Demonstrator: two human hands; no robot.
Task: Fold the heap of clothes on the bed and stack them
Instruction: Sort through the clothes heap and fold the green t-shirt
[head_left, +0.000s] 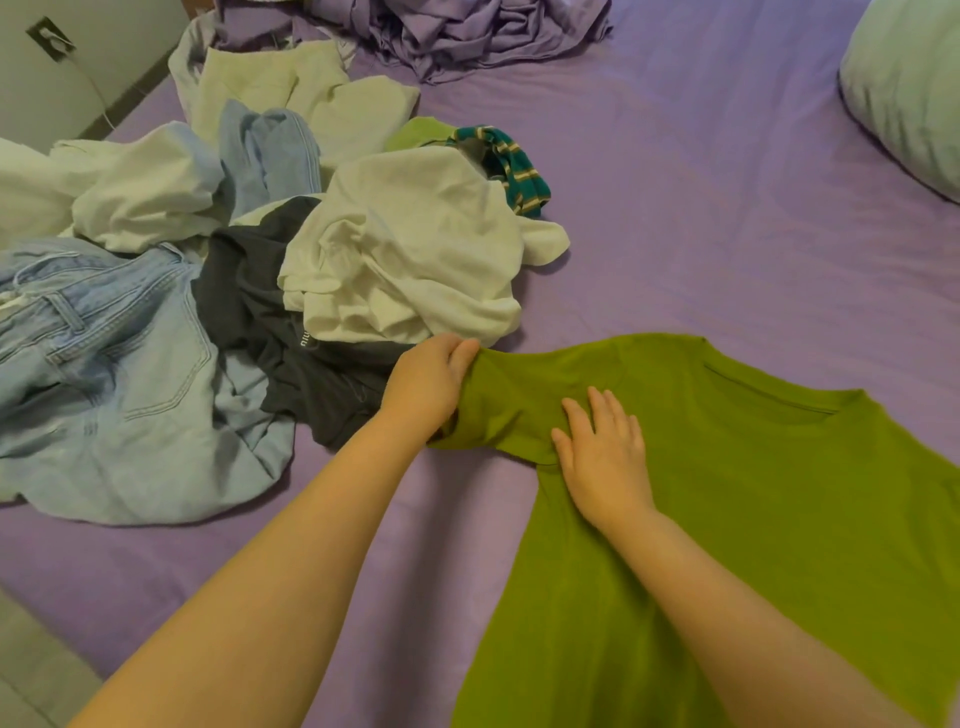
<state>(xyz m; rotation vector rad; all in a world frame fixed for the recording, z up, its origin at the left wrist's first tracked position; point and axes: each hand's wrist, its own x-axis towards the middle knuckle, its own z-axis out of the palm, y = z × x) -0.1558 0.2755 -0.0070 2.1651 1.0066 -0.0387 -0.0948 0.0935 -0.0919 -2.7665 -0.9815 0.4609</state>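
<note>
A green T-shirt (753, 509) lies spread flat on the purple bed sheet (701, 208), collar toward the far side. My left hand (431, 382) grips the end of its left sleeve. Flat on the shirt where that sleeve joins the body lies my right hand (602, 457), fingers straight, pressing the cloth down. The heap of unfolded clothes sits to the left: a white garment (410, 254), a dark grey top (291, 353), light blue jeans (114, 374), and a teal striped piece (511, 166).
More pale garments (301, 88) lie at the back of the heap. A bunched purple sheet (467, 31) is at the far edge. A light green pillow (909, 88) sits at the right. The bed's left edge and floor (36, 670) show at bottom left.
</note>
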